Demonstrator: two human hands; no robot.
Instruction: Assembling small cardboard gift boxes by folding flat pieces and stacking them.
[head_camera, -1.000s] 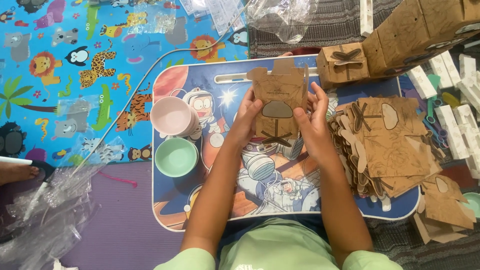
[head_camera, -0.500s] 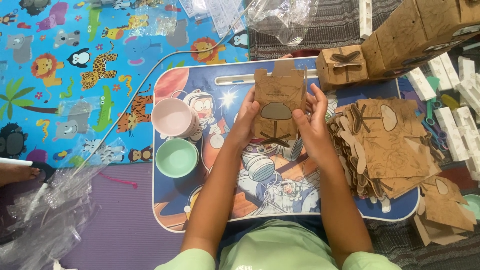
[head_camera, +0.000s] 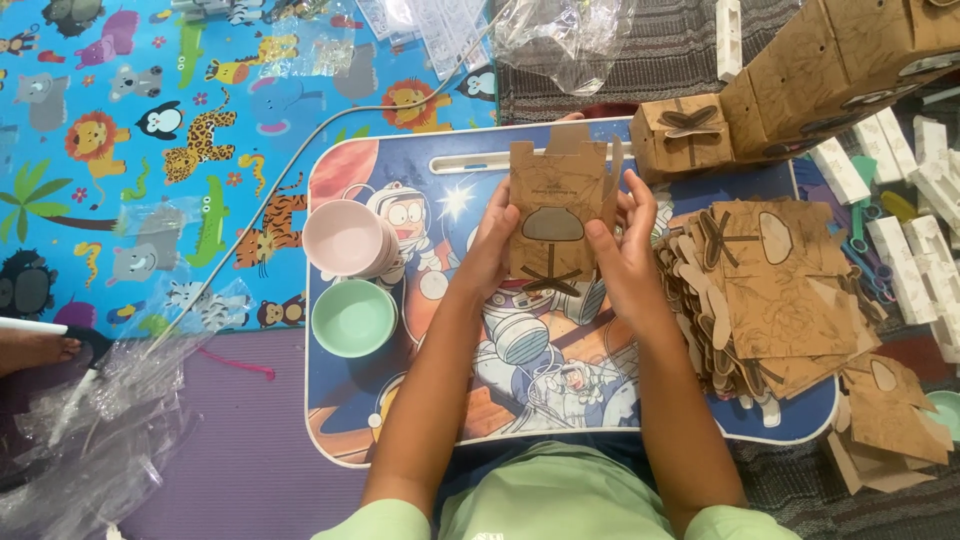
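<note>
A cartoon-printed lap tray (head_camera: 400, 440) serves as the surface over a bright animal play mat (head_camera: 150, 130). A stack of flat brown cardboard cutouts (head_camera: 770, 300) lies on its right side, within easy reach. The left hand (head_camera: 492, 250) and right hand (head_camera: 625, 255) each grip a side of one cardboard piece (head_camera: 555, 215), fingers curled around its edges, holding it upright above the tray. A pink bowl (head_camera: 343, 238) and a green bowl (head_camera: 353, 317) stand at the left.

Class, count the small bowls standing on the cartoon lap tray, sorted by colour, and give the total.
Pink round plastic bowl: 1
Mint-green round plastic bowl: 1
Total: 2, both on the left of the cartoon lap tray.
</note>
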